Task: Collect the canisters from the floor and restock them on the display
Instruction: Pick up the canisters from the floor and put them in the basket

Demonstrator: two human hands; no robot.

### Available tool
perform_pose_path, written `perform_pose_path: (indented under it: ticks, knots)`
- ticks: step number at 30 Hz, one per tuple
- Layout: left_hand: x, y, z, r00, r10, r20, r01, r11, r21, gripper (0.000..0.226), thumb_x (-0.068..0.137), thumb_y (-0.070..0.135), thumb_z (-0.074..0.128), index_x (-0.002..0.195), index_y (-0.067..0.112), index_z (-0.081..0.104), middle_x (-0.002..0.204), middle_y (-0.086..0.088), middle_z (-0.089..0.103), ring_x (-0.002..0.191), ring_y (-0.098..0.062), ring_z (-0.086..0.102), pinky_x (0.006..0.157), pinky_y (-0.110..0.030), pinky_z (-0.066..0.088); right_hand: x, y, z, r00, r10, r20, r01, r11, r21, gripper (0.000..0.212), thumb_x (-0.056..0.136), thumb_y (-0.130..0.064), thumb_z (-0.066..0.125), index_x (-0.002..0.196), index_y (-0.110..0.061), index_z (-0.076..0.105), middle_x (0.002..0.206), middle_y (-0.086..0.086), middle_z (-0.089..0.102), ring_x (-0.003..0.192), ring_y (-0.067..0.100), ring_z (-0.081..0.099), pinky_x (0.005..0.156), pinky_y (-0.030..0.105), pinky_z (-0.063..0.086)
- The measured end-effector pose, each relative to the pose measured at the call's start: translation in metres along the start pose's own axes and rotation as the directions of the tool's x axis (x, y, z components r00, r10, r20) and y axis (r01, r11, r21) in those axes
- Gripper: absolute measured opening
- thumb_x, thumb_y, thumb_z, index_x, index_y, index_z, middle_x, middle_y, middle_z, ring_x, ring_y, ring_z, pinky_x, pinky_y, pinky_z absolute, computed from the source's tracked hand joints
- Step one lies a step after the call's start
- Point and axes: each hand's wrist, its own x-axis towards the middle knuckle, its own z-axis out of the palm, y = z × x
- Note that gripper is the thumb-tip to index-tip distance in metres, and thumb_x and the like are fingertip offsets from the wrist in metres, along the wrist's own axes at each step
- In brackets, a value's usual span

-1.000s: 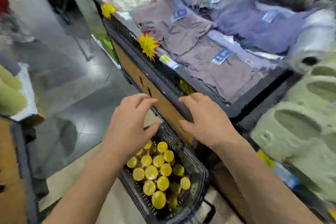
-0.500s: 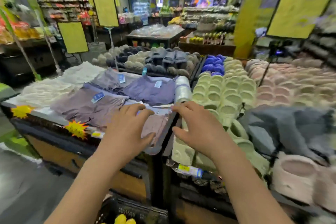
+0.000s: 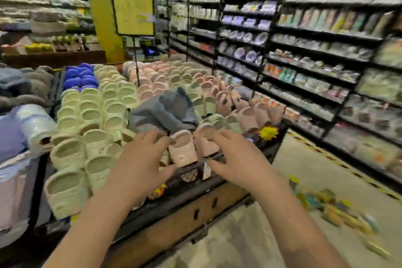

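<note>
Canisters not to be identified with certainty: on the floor (image 3: 250,235) at the far right, only a smeared scatter of yellow and teal things (image 3: 326,209), too blurred to name, well apart from both hands.

From the left edge: folded purple clothing (image 3: 10,135), and just beside it a roll of clear plastic bags (image 3: 37,128) lying on its side. Next, rows of pale green slippers (image 3: 91,115) standing on the display (image 3: 185,220), with a small group of blue slippers (image 3: 80,77) behind them.

Left hand (image 3: 141,159) held over the front edge of the display, palm down, fingers spread and slightly bent, gripping nothing. Fingertips close to a pink slipper (image 3: 183,150); touching or not, cannot tell.

Behind this slipper, a crumpled grey cloth (image 3: 165,111) lying on top of the slippers. Farther back, a yellow sign (image 3: 133,2) on a thin black pole, rising from among more pink slippers (image 3: 152,85).

Right hand (image 3: 237,159) on the other side of the same pink slipper, also palm down, fingers spread and loosely bent, holding nothing. Both hands at about the same height, the slipper between them.

To the right of this hand, a yellow star-shaped tag (image 3: 269,132) at the corner of the display. Beyond the aisle, tall black shelves (image 3: 304,50) filled with packaged goods, all blurred.
</note>
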Motion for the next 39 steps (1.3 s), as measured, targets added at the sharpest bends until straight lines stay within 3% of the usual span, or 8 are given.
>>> perform_pose_path:
  ticks: [4, 8, 14, 25, 32, 39]
  knots:
    - [0.044, 0.086, 0.025, 0.979, 0.199, 0.036, -0.195, 0.977, -0.081, 0.058, 0.083, 0.053, 0.071, 0.134, 0.031, 0.057, 0.136, 0.004, 0.051, 0.127, -0.025, 0.046, 0.101, -0.044, 0.046, -0.055, 0.075, -0.031, 0.975, 0.22, -0.019, -0.22, 0.975, -0.025, 0.058, 0.095, -0.046, 0.061, 0.148, -0.033, 0.042, 0.146, -0.007, 0.044, 0.133, 0.021, 0.044, 0.102, 0.043, 0.045]
    - [0.08, 0.184, 0.053, 0.929, 0.363, 0.076, -0.353, 0.928, -0.118, 0.058, 0.087, 0.06, 0.063, 0.138, 0.035, 0.051, 0.138, 0.009, 0.046, 0.132, -0.021, 0.041, 0.092, -0.037, 0.044, -0.11, 0.152, -0.06, 0.909, 0.413, -0.052, -0.413, 0.911, 0.014, 0.059, 0.095, -0.046, 0.061, 0.149, -0.034, 0.042, 0.149, -0.004, 0.042, 0.135, 0.021, 0.042, 0.107, 0.043, 0.044]
    - [0.126, 0.333, 0.098, 0.831, 0.549, 0.093, -0.517, 0.822, -0.239, 0.059, 0.085, 0.053, 0.07, 0.136, 0.029, 0.056, 0.136, 0.005, 0.05, 0.129, -0.022, 0.044, 0.102, -0.042, 0.044, -0.203, 0.274, -0.091, 0.816, 0.571, -0.091, -0.576, 0.817, -0.03, 0.059, 0.093, -0.046, 0.063, 0.147, -0.032, 0.045, 0.145, -0.005, 0.046, 0.133, 0.02, 0.044, 0.108, 0.04, 0.042]
    - [0.184, 0.537, 0.203, 0.712, 0.677, 0.187, -0.61, 0.728, -0.313, 0.057, 0.089, 0.055, 0.063, 0.141, 0.037, 0.047, 0.139, 0.012, 0.042, 0.131, -0.014, 0.038, 0.106, -0.034, 0.04, -0.321, 0.455, -0.09, 0.688, 0.722, -0.077, -0.723, 0.69, 0.007, 0.055, 0.089, -0.046, 0.063, 0.141, -0.034, 0.051, 0.135, -0.009, 0.053, 0.125, 0.019, 0.051, 0.103, 0.036, 0.044]
    - [0.252, 0.61, 0.28, 0.659, 0.713, 0.24, -0.623, 0.696, -0.358, 0.058, 0.088, 0.055, 0.063, 0.141, 0.037, 0.047, 0.14, 0.013, 0.042, 0.131, -0.012, 0.037, 0.104, -0.033, 0.042, -0.323, 0.561, -0.069, 0.609, 0.788, -0.091, -0.776, 0.616, 0.136, 0.05, 0.089, -0.044, 0.066, 0.137, -0.034, 0.054, 0.13, -0.01, 0.055, 0.12, 0.015, 0.056, 0.098, 0.036, 0.048]
    - [0.365, 0.675, 0.392, 0.598, 0.75, 0.282, -0.611, 0.655, -0.445, 0.057, 0.089, 0.05, 0.063, 0.141, 0.035, 0.048, 0.139, 0.014, 0.042, 0.131, -0.013, 0.039, 0.101, -0.03, 0.042, -0.281, 0.702, -0.039, 0.538, 0.837, -0.102, -0.836, 0.545, 0.068, 0.055, 0.09, -0.044, 0.067, 0.141, -0.032, 0.053, 0.134, -0.01, 0.054, 0.121, 0.015, 0.055, 0.095, 0.029, 0.045]
